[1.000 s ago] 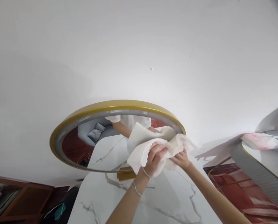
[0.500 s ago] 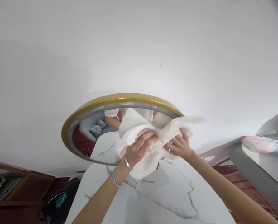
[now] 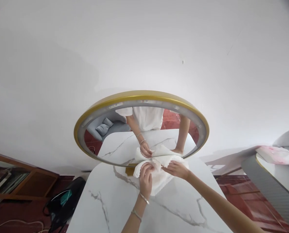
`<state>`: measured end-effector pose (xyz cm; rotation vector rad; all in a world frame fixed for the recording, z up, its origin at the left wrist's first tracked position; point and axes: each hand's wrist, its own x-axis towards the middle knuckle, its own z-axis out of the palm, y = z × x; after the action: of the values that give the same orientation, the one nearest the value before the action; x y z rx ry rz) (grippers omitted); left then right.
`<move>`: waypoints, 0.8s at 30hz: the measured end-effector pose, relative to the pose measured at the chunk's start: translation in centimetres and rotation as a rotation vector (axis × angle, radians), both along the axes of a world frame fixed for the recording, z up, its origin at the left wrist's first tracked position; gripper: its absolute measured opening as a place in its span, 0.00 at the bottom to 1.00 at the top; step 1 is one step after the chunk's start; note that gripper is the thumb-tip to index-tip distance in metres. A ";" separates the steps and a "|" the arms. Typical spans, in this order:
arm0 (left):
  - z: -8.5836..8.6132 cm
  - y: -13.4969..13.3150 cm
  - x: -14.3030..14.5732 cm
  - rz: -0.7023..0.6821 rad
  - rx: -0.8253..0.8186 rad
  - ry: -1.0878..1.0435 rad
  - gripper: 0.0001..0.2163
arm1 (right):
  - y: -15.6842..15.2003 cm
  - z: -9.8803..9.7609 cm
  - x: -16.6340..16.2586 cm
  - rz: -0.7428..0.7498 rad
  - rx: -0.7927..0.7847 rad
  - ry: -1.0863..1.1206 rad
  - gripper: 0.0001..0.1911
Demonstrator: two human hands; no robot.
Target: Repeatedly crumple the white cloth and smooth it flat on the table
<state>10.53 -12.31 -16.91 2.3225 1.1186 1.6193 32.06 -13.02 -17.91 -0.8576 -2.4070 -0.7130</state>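
the left hand (image 3: 145, 178) and right hand (image 3: 176, 169) both pinch a white cloth (image 3: 157, 183) at the gold-rimmed mirror's (image 3: 144, 126) lower edge, over the table (image 3: 183, 207).

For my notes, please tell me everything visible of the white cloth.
The white cloth looks soft with a wavy edge. Bunched in folds, it seems to rest on the marbled tabletop, partly hiding the bottom of the mirror. The left hand curls over its left side; the right hand lies on its right.
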 end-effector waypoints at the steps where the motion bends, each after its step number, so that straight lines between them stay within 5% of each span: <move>1: 0.9 0.1 0.3 0.015 0.022 -0.036 0.14 | 0.0 0.8 0.0 -0.025 0.039 -0.012 0.19; 6: 8.7 2.2 1.9 0.076 0.293 -0.131 0.12 | 0.8 6.8 -0.2 -0.157 0.316 0.002 0.17; 11: 18.7 5.7 2.7 0.126 0.602 -0.071 0.10 | 2.4 15.7 -0.9 -0.279 0.602 0.143 0.14; 16: 27.5 7.4 2.3 0.203 0.567 0.082 0.16 | 3.8 23.6 -2.2 -0.372 0.577 0.269 0.18; 18: 28.7 7.4 1.7 0.204 0.516 0.157 0.17 | 4.1 24.7 -2.5 -0.421 0.434 0.261 0.23; 20: 28.0 7.4 0.8 0.179 0.521 0.210 0.18 | 4.2 24.3 -2.6 -0.441 0.307 0.225 0.27; 24: 21.9 7.6 -1.7 0.106 0.601 0.271 0.18 | 3.8 20.2 -2.7 -0.326 0.293 0.130 0.26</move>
<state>8.83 -4.75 4.99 2.9729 0.8926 1.9351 29.39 -9.20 2.28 -1.1423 -2.0036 -1.0664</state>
